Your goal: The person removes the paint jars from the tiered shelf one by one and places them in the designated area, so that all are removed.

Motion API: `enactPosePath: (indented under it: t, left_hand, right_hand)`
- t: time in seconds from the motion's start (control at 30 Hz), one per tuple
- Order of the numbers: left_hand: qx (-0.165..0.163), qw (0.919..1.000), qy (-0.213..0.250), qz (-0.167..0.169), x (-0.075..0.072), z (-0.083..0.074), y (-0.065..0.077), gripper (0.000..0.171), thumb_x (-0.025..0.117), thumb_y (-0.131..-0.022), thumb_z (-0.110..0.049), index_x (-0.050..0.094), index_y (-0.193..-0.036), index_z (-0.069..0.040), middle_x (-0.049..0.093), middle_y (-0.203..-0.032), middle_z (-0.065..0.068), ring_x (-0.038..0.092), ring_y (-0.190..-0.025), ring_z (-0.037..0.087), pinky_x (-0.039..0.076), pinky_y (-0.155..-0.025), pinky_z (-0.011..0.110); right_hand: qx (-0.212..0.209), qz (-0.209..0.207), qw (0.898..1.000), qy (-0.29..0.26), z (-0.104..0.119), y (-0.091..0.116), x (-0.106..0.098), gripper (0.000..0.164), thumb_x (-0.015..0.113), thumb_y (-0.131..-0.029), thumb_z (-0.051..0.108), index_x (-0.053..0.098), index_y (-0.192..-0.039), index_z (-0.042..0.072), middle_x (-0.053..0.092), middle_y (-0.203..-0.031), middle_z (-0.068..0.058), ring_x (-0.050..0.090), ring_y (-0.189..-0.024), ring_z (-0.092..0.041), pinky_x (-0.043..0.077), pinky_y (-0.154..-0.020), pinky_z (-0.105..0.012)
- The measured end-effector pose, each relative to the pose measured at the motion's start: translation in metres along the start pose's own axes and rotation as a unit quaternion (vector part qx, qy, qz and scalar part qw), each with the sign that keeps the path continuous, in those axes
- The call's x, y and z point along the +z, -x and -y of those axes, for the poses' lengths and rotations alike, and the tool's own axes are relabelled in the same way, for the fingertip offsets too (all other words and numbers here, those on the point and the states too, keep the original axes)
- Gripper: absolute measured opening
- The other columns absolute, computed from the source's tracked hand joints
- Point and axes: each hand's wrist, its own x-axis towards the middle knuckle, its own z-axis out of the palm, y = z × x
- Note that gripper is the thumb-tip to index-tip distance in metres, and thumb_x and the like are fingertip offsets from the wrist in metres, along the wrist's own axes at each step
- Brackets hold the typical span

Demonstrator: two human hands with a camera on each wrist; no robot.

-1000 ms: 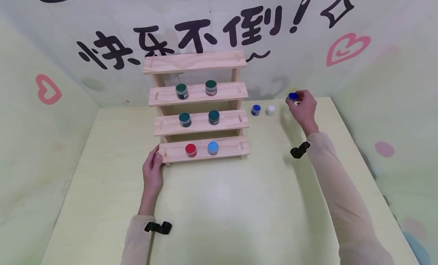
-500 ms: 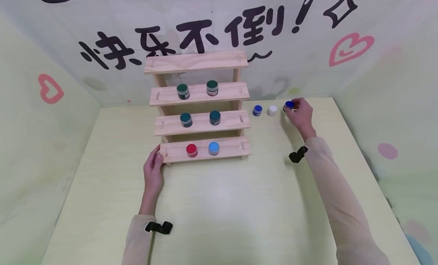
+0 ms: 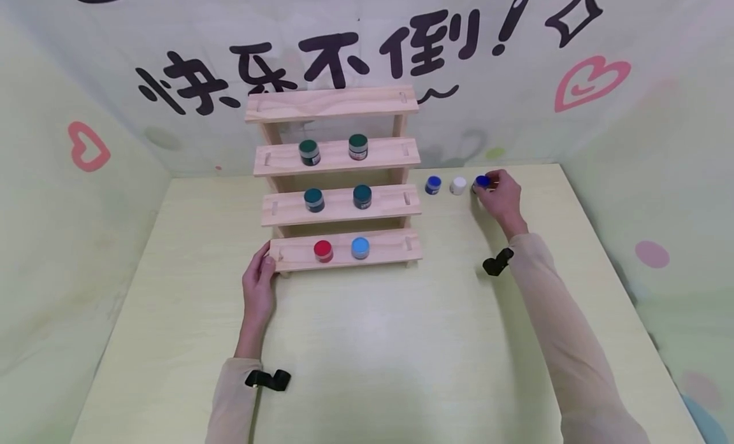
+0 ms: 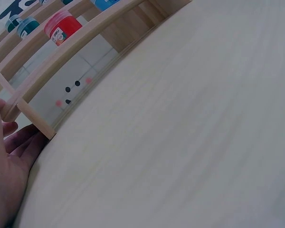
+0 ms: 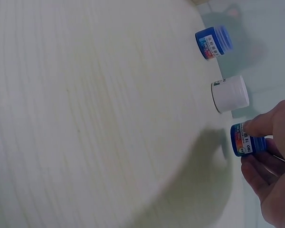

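Black lettering (image 3: 337, 71) on a pale wall (image 3: 487, 122), behind a light table (image 3: 367, 342). Furthest left, left hand (image 3: 259, 285) curled on the near left end of the rack (image 3: 338, 205), thumb over the bottom shelf (image 3: 341, 253), fingers beneath; probably steadying it. On that shelf, red jar (image 3: 323, 251), then light-blue jar (image 3: 360, 248); above, four green jars (image 3: 314, 200), two per shelf. Right of the rack, near the table's back edge, blue jar (image 3: 432, 185), then white jar (image 3: 458, 186). Just beside that, dark-blue jar (image 5: 244, 145), pinched between thumb and fingers of the right hand (image 3: 503, 199), parted only by the jar's width. Nearer the white jar than a second ago: now in line as third of a row, so seemingly all but placed. Cannot tell whether fully resting.
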Motion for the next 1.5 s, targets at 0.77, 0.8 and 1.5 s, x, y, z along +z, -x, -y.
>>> enactPosePath:
  t: [0.77, 0.8, 1.5]
  left_hand:
    - [0.002, 0.9997, -0.022, -0.007, 0.001, 0.0, 0.0, 0.043, 0.044, -0.11, -0.023, 0.049, -0.15, -0.007, 0.061, -0.131, 0.005, 0.058, -0.114, 0.0, 0.047, -0.098, 0.009]
    - [0.003, 0.9998, -0.021, -0.008, 0.001, 0.0, 0.0, 0.043, 0.043, -0.11, -0.022, 0.049, -0.149, -0.006, 0.061, -0.132, 0.009, 0.058, -0.114, 0.0, 0.047, -0.098, 0.009]
    - [0.001, 0.9999, -0.01, -0.007, 0.002, -0.002, 0.0, 0.043, 0.043, -0.11, -0.021, 0.049, -0.15, -0.005, 0.057, -0.136, 0.016, 0.058, -0.113, 0.001, 0.048, -0.097, 0.009]
  right_hand:
    - [0.005, 0.007, 1.0, -0.008, -0.007, 0.001, 0.005, 0.048, 0.064, -0.097, 0.012, 0.046, -0.136, -0.011, 0.055, -0.137, -0.032, 0.056, -0.126, -0.043, 0.049, -0.108, -0.049]
    - [0.005, 0.006, 1.0, -0.007, -0.007, 0.001, 0.005, 0.049, 0.064, -0.097, 0.013, 0.046, -0.137, -0.01, 0.055, -0.137, -0.032, 0.055, -0.127, -0.043, 0.048, -0.109, -0.05]
    - [-0.09, -0.115, 0.985, -0.088, 0.047, 0.009, -0.008, 0.04, 0.067, -0.094, 0.011, 0.057, -0.129, -0.006, 0.063, -0.127, -0.025, 0.06, -0.118, -0.034, 0.051, -0.106, -0.043]
